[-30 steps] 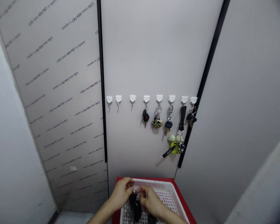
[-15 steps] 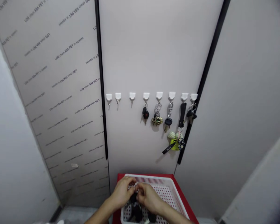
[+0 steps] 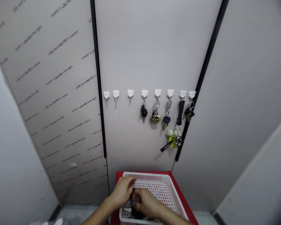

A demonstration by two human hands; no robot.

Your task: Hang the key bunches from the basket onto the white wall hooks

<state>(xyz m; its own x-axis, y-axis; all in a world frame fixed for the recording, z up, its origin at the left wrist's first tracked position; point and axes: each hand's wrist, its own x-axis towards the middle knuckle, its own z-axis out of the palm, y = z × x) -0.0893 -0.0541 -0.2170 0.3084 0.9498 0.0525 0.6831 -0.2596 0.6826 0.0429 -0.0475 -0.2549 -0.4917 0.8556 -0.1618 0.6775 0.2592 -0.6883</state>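
Both hands are low in front of me, over a white plastic basket [image 3: 175, 200]. My left hand [image 3: 123, 190] has its fingers curled and pinched at the upper end of a black strap-like piece. Close beside it, my right hand [image 3: 146, 201] bends its fingers round the same dark bundle, which looks like a set of keys [image 3: 136, 213]. The fingers hide most of its shape. Its lower part hangs at or rests on the basket floor; I cannot tell which.
White hooks run in a row across the grey panel; the leftmost hook [image 3: 106, 95] is bare. Several key sets hang to the right, among them a black-headed key [image 3: 144, 111], a gold charm [image 3: 155, 118] and a yellow-green pouch [image 3: 172, 142]. Under the basket is a red stand [image 3: 186, 203].
My right hand has lowered slightly and moved nearer the dark keys, and its fingers have shifted on them. My left hand stays close to its place. The view has tilted a little.
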